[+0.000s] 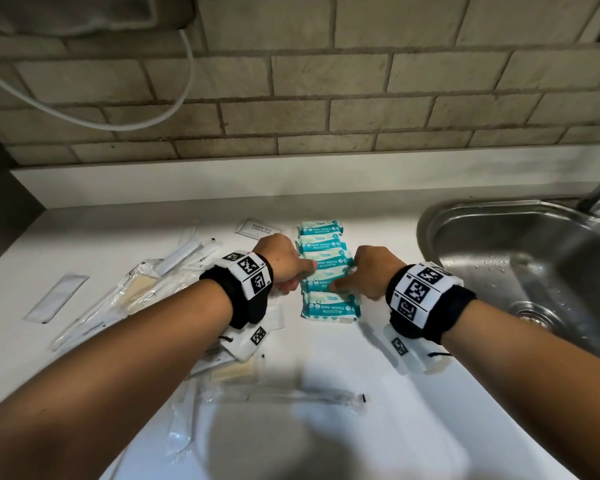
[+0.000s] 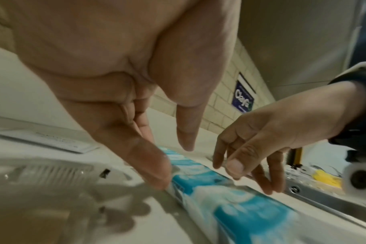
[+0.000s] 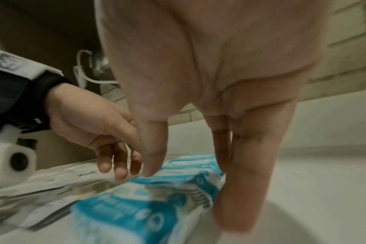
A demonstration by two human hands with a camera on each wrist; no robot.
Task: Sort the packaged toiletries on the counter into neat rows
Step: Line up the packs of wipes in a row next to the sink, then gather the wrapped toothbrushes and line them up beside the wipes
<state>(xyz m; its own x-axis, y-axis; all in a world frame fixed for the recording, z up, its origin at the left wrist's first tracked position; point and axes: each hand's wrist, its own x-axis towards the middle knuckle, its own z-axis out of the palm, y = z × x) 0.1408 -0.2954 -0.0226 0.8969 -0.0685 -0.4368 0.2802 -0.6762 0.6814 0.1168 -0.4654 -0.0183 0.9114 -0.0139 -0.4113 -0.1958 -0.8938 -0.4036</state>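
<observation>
Your left hand point(image 1: 284, 261) and your right hand point(image 1: 371, 271) sit on each side of the blue wipe packs point(image 1: 326, 271); the packs lie in one row on the white desk point(image 1: 413, 427), just left of the sink point(image 1: 520, 258); your fingers point(image 2: 155, 166) point down, fairly straight, and touch the pack edges; they grip nothing; clear packets point(image 1: 125, 296) lie in a messy heap to the left.
</observation>
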